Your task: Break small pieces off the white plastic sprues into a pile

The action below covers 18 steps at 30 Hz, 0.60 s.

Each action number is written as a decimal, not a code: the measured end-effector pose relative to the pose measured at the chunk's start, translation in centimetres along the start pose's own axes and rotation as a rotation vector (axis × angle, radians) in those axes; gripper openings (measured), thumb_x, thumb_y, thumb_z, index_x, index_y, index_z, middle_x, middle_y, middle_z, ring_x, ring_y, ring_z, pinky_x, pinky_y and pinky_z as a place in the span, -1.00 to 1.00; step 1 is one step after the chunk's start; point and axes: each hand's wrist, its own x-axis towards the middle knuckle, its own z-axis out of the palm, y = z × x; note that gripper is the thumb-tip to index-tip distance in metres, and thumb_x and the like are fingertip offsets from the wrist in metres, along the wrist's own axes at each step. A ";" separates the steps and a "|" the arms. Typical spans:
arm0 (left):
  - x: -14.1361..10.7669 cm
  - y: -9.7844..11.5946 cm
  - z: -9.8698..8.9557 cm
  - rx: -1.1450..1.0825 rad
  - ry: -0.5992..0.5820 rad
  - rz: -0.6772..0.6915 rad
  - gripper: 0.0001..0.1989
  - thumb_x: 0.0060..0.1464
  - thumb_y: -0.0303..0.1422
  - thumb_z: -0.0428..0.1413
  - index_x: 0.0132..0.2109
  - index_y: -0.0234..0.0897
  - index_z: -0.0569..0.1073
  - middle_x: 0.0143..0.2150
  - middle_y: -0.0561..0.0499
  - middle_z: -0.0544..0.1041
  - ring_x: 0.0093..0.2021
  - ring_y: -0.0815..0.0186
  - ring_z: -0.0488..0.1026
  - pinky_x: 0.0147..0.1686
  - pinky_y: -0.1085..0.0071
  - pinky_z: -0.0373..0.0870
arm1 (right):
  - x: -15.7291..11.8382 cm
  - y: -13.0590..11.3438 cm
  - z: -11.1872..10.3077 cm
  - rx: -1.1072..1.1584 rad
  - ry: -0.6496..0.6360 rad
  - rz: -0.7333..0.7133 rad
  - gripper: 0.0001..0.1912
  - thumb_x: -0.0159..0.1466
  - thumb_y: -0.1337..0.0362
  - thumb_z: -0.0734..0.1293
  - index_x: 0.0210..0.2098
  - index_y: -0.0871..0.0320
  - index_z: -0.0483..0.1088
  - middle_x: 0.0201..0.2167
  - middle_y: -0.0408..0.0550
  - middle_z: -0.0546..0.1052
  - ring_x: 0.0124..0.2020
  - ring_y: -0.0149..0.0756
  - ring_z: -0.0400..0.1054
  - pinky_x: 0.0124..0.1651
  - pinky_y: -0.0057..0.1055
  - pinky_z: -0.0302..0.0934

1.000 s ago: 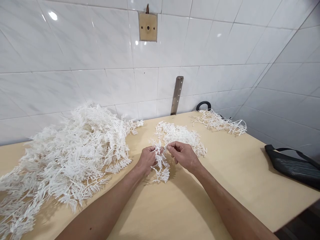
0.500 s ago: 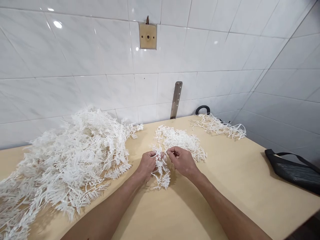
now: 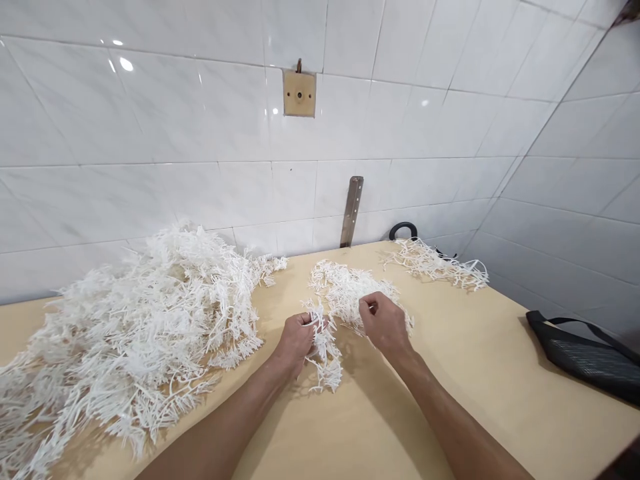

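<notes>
Near the middle of the table, my left hand [image 3: 296, 343] is closed on a white branching plastic sprig [image 3: 326, 357], which hangs down between my hands. My right hand [image 3: 384, 323] is up and to the right of it, over the near edge of a small pile of white pieces [image 3: 355, 290]. Its fingers are pinched together, and whatever they may hold is too small or hidden to make out. A large heap of white sprigs [image 3: 150, 333] covers the left side of the table.
Thin, bare white stems [image 3: 435, 263] lie at the table's [image 3: 480, 367] back right, beside a black ring-shaped handle [image 3: 403, 230]. A black bag [image 3: 580, 350] rests at the right edge. A metal strip [image 3: 352, 212] stands against the tiled wall.
My right hand has moved right, away from the sprig and over the small pile. My left hand still holds the sprig. The view has tilted up slightly.
</notes>
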 end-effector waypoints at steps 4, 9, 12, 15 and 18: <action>0.0 0.4 -0.1 -0.054 0.001 -0.006 -0.49 -0.44 -0.09 0.42 -0.56 -0.30 0.32 -0.72 0.25 0.13 -0.72 0.61 -0.07 -0.68 0.55 -0.19 | 0.3 0.5 -0.8 0.043 0.000 0.010 -0.78 0.23 0.10 0.26 -0.36 0.12 0.41 -0.52 -0.09 0.52 -0.53 -0.26 0.39 -0.35 -0.33 0.25; -0.2 0.5 0.1 -0.031 -0.007 0.009 -0.48 -0.39 -0.05 0.40 -0.55 -0.30 0.30 -0.71 0.20 0.19 -0.72 0.59 -0.03 -0.68 0.53 -0.16 | -1.3 -1.7 -0.2 0.162 -0.173 -0.167 -0.74 0.31 0.12 0.23 -0.35 0.11 0.47 -0.44 -0.06 0.57 -0.47 -0.29 0.42 -0.37 -0.38 0.28; -0.1 0.4 0.1 -0.021 -0.005 0.003 -0.49 -0.39 -0.05 0.41 -0.53 -0.30 0.32 -0.70 0.20 0.20 -0.71 0.57 0.00 -0.67 0.54 -0.11 | -2.0 -3.0 0.1 0.194 -0.196 -0.256 -0.77 0.30 0.16 0.25 -0.36 0.12 0.48 -0.39 -0.05 0.58 -0.45 -0.30 0.42 -0.36 -0.40 0.29; 0.2 0.0 0.0 -0.024 -0.003 0.001 -0.51 -0.39 -0.07 0.41 -0.50 -0.31 0.36 -0.69 0.18 0.24 -0.70 0.53 0.08 -0.66 0.53 -0.02 | -2.3 -3.6 0.2 0.206 -0.206 -0.263 -0.78 0.30 0.19 0.26 -0.39 0.12 0.49 -0.39 -0.04 0.58 -0.44 -0.31 0.41 -0.37 -0.40 0.29; 0.3 -0.2 0.1 -0.010 0.008 0.006 -0.53 -0.39 -0.10 0.42 -0.50 -0.33 0.38 -0.69 0.17 0.25 -0.70 0.52 0.12 -0.65 0.53 0.01 | -2.4 -3.8 0.2 0.205 -0.204 -0.259 -0.78 0.28 0.20 0.27 -0.41 0.11 0.50 -0.40 -0.03 0.58 -0.44 -0.30 0.40 -0.38 -0.40 0.29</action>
